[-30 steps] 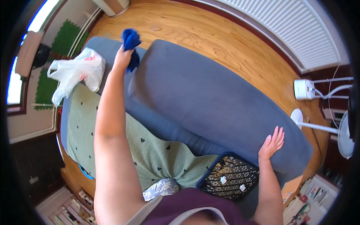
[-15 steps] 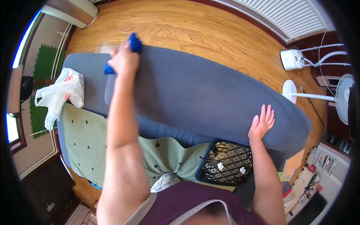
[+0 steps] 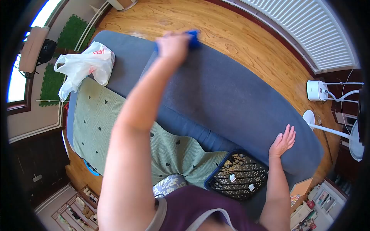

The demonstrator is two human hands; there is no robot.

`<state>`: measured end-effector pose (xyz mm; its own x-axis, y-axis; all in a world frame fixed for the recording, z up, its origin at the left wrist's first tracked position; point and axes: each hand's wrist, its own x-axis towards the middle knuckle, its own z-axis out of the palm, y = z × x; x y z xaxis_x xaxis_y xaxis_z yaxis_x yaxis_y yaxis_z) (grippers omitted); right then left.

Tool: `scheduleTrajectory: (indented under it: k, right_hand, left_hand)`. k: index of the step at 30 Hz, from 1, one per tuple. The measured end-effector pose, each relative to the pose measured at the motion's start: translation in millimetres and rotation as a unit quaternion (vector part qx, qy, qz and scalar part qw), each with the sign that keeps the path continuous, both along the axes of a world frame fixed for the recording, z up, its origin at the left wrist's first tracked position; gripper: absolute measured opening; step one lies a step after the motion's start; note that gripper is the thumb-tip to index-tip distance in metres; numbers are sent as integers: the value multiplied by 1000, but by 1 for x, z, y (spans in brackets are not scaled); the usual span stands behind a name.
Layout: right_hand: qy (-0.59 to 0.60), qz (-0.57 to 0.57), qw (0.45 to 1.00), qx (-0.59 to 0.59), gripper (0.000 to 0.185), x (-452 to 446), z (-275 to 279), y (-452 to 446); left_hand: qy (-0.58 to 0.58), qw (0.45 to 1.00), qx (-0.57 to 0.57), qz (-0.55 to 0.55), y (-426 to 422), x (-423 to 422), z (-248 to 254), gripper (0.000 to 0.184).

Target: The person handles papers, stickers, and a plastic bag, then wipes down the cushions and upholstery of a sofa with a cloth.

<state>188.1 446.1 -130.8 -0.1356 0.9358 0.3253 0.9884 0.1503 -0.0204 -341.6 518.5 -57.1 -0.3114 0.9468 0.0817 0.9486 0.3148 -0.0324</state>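
Fingers wrapped round a blue cloth [image 3: 194, 40], my left hand [image 3: 173, 47] reaches to the far edge of the grey sofa back [image 3: 231, 92], toward its left end. The cloth lies against the top of the sofa back and sticks out on the right side of the hand. Part of it is hidden under my fingers. My right hand [image 3: 282, 141] rests on the right part of the same grey surface, fingers spread, holding nothing. Below it on the seat is a black lattice basket or mat [image 3: 239, 175] with two small white pieces on it.
A white plastic bag [image 3: 86, 65] rests at the sofa's left end. A green cover with dark hearts [image 3: 96, 119] drapes the seat. Beyond the sofa are wooden floor [image 3: 239, 50], a white radiator [image 3: 296, 30], a white appliance [image 3: 317, 91] and a white stand [image 3: 327, 130].
My left hand has moved right along the far edge of the sofa back with the blue cloth. My right hand has stayed on the grey surface. The camera view has shifted.
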Motion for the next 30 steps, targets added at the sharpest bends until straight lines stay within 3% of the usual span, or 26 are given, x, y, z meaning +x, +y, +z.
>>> scheduleTrajectory:
  k: [1, 3, 9, 11, 13, 15, 16, 17, 18, 19, 20, 21, 23, 25, 27, 29, 30]
  right_hand:
    - [-3, 0, 1000, -1, 51, 0, -1, 2]
    - [-4, 4, 1000, 4, 50, 1, 0, -1]
    - [-9, 4, 1000, 10, 50, 0, -1, -1]
    - [-10, 8, 1000, 14, 50, -1, -1, 0]
    - [-11, 4, 1000, 12, 50, 0, -2, 0]
    - [-3, 6, 1000, 12, 50, 0, -2, 2]
    - [6, 7, 1000, 8, 51, 1, -2, 0]
    - [0, 4, 1000, 4, 51, 2, -1, -3]
    - [-4, 4, 1000, 5, 51, 1, 0, -2]
    - [-5, 5, 1000, 10, 51, 0, 0, 1]
    - [-12, 9, 1000, 18, 51, 2, -4, 2]
    - [-15, 7, 1000, 14, 51, 4, -3, 0]
    - [-15, 3, 1000, 20, 50, -1, -4, 1]
    - [-17, 11, 1000, 14, 50, 3, -3, -2]
    - [-12, 11, 1000, 27, 50, 0, -5, 2]
    - [-8, 11, 1000, 27, 50, 1, -4, 2]
    - [-9, 8, 1000, 29, 50, -1, -4, 4]
  left_hand:
    - [-26, 999, 14, 43, -8, -45, -17, 33]
    - [-127, 986, 105, 17, -37, -76, -50, 49]
    - [-47, 997, 68, -7, -190, 25, -24, 75]
    - [-80, 992, 93, -3, -225, 32, -37, 66]
    - [-101, 975, 197, -3, -230, -5, -51, 51]
    - [-35, 934, 347, 69, -219, -61, -77, 39]
    - [-278, 866, 360, 210, -210, -87, -87, 37]
    - [-496, 725, 340, 336, -200, -91, -82, 35]
    - [-455, 744, 352, 341, -190, -71, -89, 34]
    - [-267, 845, 413, 210, -186, -54, -126, 41]
    - [-138, 880, 434, 132, -184, -26, -116, 53]
    - [-184, 877, 410, 169, -192, 11, -114, 65]
    - [-174, 898, 388, 113, -198, 85, -102, 68]
    - [-216, 909, 332, 129, -205, 134, -93, 66]
    - [-213, 915, 332, 85, -214, 125, -84, 56]
    - [-183, 899, 398, -9, -214, 61, -75, 44]
    - [-199, 884, 418, 58, -210, 29, -66, 40]
